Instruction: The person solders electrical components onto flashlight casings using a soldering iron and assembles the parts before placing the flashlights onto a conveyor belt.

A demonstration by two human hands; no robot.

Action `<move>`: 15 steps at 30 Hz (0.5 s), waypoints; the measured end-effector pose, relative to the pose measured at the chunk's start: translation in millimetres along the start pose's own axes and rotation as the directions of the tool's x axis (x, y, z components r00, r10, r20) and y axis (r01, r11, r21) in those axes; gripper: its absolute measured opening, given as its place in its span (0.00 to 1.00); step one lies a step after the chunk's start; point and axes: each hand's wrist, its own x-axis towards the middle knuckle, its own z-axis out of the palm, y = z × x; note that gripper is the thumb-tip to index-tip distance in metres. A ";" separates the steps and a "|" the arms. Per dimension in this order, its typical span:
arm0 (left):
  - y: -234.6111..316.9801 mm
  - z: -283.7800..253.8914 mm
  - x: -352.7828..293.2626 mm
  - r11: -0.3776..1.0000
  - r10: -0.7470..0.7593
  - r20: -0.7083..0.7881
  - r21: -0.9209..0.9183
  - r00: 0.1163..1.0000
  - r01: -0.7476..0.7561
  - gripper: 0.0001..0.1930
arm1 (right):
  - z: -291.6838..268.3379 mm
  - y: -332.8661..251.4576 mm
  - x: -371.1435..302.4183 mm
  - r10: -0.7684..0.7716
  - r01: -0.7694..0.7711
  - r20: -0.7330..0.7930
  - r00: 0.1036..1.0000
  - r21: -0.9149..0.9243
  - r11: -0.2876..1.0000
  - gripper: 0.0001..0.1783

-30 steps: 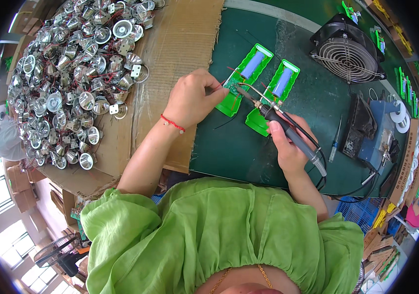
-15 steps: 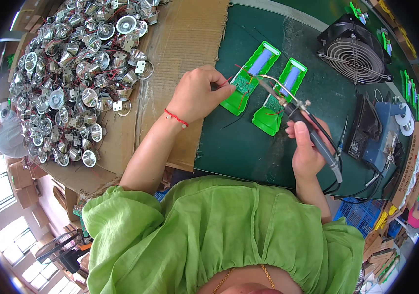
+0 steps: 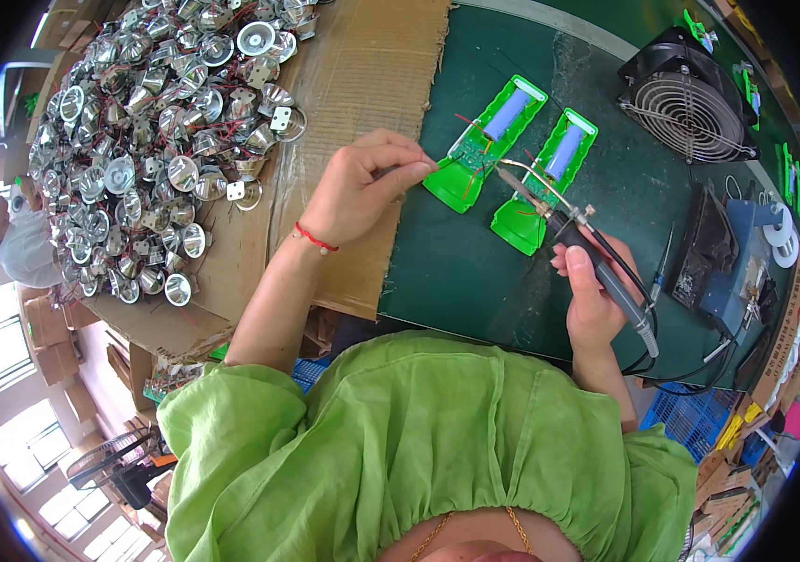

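My left hand, with a red cord bracelet on its wrist, is closed in a pinch on a thin wire beside the left green plastic housing. That housing holds a blue cylindrical battery and a small green circuit board with red and black wires. My right hand grips a soldering iron that has a curved metal solder-feed tube fixed to it. The iron's tip is close to the left housing's board; contact is unclear. A second green housing with a blue battery lies under the iron.
Silvery lamp reflectors with wires are heaped on cardboard at left. Far right stand a black fan with a wire guard, a blue solder-reel stand and a dark tray. Another person is at far left.
My left hand has drawn slightly left and its pinch has moved off the housing's edge. The iron's tip has shifted a little lower against the left housing. The whole view has shifted slightly.
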 end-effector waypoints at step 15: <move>13.4 19.6 22.4 0.916 0.047 0.062 0.395 0.997 -0.068 0.10 | 7.2 15.9 3.7 -0.048 0.050 0.026 0.999 -0.101 0.994 0.13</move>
